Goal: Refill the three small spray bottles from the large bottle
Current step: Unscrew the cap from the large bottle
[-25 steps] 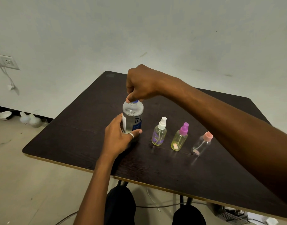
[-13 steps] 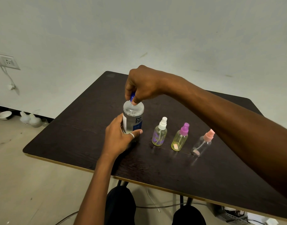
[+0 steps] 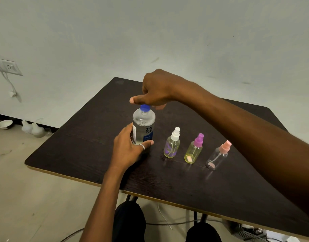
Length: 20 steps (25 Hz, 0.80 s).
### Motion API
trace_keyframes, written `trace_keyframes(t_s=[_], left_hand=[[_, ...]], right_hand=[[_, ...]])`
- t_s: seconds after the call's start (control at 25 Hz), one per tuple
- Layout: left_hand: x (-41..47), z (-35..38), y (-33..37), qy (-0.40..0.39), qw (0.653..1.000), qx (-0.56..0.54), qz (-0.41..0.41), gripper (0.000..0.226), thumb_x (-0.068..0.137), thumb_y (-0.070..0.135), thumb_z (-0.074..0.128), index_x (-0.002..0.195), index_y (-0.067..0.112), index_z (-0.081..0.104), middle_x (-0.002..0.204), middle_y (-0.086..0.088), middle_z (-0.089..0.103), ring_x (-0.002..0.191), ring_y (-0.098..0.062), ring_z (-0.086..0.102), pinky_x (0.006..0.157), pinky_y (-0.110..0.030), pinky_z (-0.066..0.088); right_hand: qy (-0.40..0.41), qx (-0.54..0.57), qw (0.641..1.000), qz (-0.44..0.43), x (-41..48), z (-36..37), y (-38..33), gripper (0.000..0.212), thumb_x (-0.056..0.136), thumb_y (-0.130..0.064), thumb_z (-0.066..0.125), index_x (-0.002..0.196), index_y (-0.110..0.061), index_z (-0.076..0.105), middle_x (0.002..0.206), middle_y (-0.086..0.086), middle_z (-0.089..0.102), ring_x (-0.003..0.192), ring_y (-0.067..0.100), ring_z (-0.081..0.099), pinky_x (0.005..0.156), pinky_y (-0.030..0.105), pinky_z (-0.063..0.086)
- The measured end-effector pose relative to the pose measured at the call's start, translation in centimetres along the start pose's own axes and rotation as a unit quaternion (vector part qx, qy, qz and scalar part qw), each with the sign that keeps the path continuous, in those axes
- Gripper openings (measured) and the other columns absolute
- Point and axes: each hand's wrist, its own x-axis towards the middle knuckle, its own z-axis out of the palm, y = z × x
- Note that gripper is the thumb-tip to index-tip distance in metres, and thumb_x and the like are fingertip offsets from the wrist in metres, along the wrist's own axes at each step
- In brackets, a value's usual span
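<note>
The left hand grips the large bottle upright on the table. The right hand pinches its blue cap. Three spray bottles stand right of the large bottle.

From my feed the light is dim, soft and even, with no hard shadows; the wall reads a flat grey-green. The table carries faint sheen and pale reflections under the small bottles. My right forearm falls very dark near the frame edge. Wide-angle bending bows the table edge and tilts the socket. Focus is fair; fine detail looks smeared.
</note>
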Motion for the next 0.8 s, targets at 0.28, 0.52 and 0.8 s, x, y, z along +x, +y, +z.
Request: trace_keyframes(t_s=[0.28,0.52,0.8], left_hand=[[0.1,0.1,-0.1,0.003,1.0,0.003,-0.003,0.073,0.066,0.034,0.089,0.129,0.032,0.052,0.121,0.018,0.056,0.102,0.002,0.055,0.079,-0.009,0.04],[0.1,0.1,-0.2,0.005,1.0,0.006,0.0,0.075,0.066,0.036,0.089,0.131,0.03,0.053,0.123,0.016,0.057,0.11,-0.002,0.053,0.084,-0.014,0.042],[0.3,0.1,-0.6,0.004,1.0,0.006,0.002,0.078,0.066,0.037,0.089,0.133,0.029,0.051,0.131,0.01,0.058,0.118,-0.007,0.055,0.096,-0.027,0.05]], right_hand=[[-0.004,-0.047,0.999,0.019,0.6,1.0,-0.9,0.036,0.087,-0.032,0.066,0.058,-0.015,0.051,0.05,-0.005,0.055,0.05,0.01,0.055,0.05,0.02,0.038],[-0.037,-0.064,0.995,-0.066,0.7,0.3,-0.3,0.024,0.083,-0.034,0.073,0.09,-0.011,0.075,0.084,0.0,0.073,0.078,0.014,0.068,0.069,0.024,0.05],[-0.077,-0.01,0.988,-0.131,0.2,-0.6,0.5,0.028,0.08,-0.02,0.078,0.108,-0.02,0.074,0.098,-0.008,0.07,0.086,0.005,0.062,0.082,0.02,0.047]])
